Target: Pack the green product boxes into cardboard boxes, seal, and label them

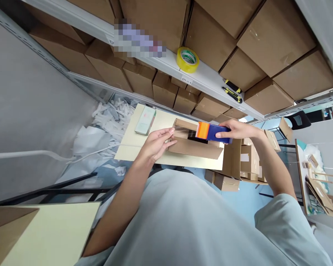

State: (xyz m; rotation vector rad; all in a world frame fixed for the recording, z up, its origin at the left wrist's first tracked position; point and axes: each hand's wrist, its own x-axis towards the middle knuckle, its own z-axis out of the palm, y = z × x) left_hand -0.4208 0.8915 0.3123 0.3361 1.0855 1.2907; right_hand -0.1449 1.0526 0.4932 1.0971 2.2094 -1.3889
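My right hand is wrapped round a blue and orange tape dispenser, its toothed orange edge facing left. The dispenser is over the right part of a small cardboard box, which lies with its long sides standing up and a dark gap showing between them. At the box's left end, the thumb and forefinger of my left hand are pinched together. A glossy clear strip of tape seems to run from them toward the dispenser. The other left fingers are bent close to the box's near side.
Under the box is a cream tabletop with a pale green box at its back left. Yellow tape and two cutters lie on the shelf. Cardboard boxes stand at right; paper scraps lie at left.
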